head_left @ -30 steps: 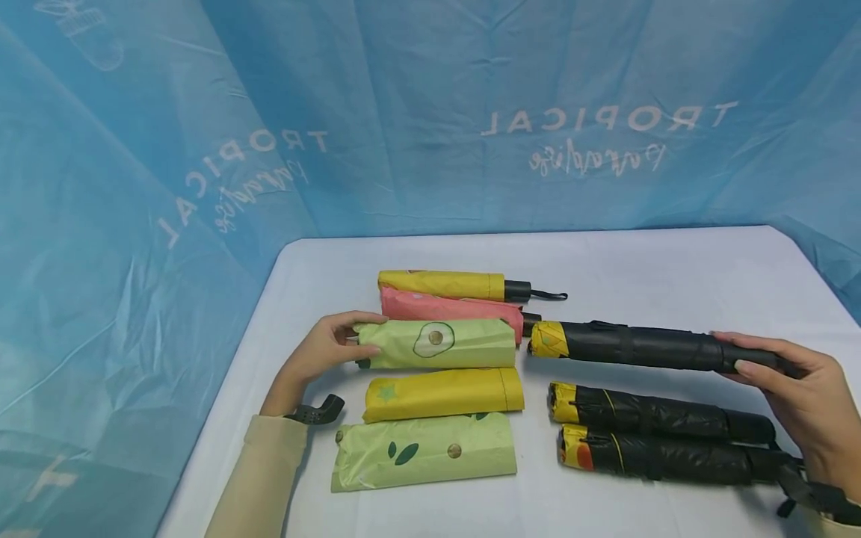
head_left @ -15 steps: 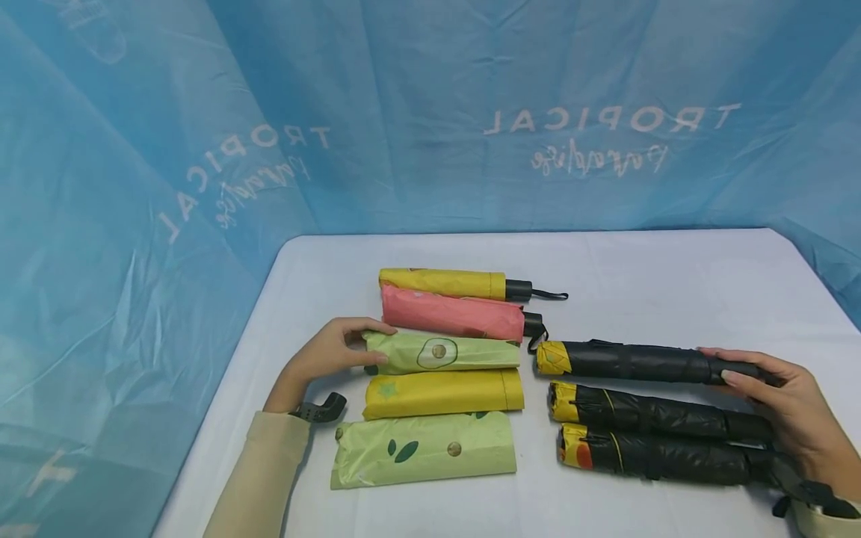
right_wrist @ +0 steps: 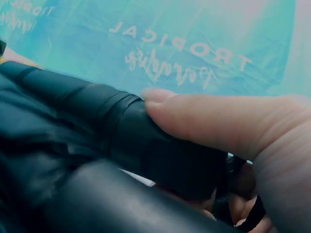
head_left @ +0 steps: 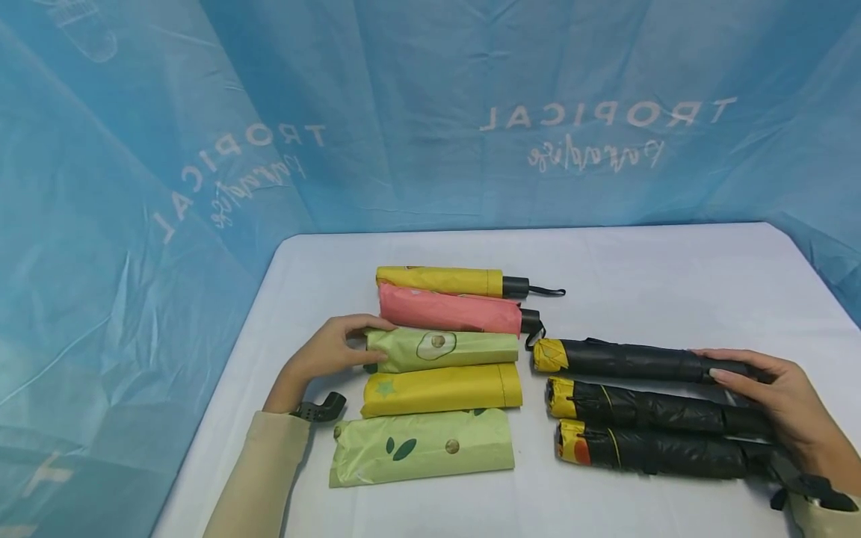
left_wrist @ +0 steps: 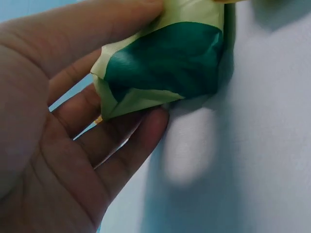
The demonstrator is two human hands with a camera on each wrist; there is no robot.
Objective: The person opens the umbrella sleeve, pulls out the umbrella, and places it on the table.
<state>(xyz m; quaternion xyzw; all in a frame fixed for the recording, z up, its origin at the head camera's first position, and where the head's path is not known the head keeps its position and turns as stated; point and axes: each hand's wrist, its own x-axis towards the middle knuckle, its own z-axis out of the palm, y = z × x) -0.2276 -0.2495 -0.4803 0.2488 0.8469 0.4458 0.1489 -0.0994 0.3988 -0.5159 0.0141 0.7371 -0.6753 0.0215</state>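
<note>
Sitting lower now, the pale-green avocado-print fabric sleeve (head_left: 480,348) the left hand (head_left: 323,351) pinches and the slim black fabric umbrella (head_left: 625,362) the right hand (head_left: 787,388) grips seem nearly placed.

Fingers (left_wrist: 149,130) and thumb (left_wrist: 87,31) pinch a light-green bundle (left_wrist: 163,60) (dark-green patch (left_wrist: 167,56) at its end); white surface (left_wrist: 277,121) alongside.

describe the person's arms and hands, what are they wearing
The left hand and right hand are bare, without gloves. The left sleeve is plain beige, ending near the wrist; the right sleeve, mostly out of frame, is similar. A black, curved device sits at the left wrist, another dark device at the right.
</note>
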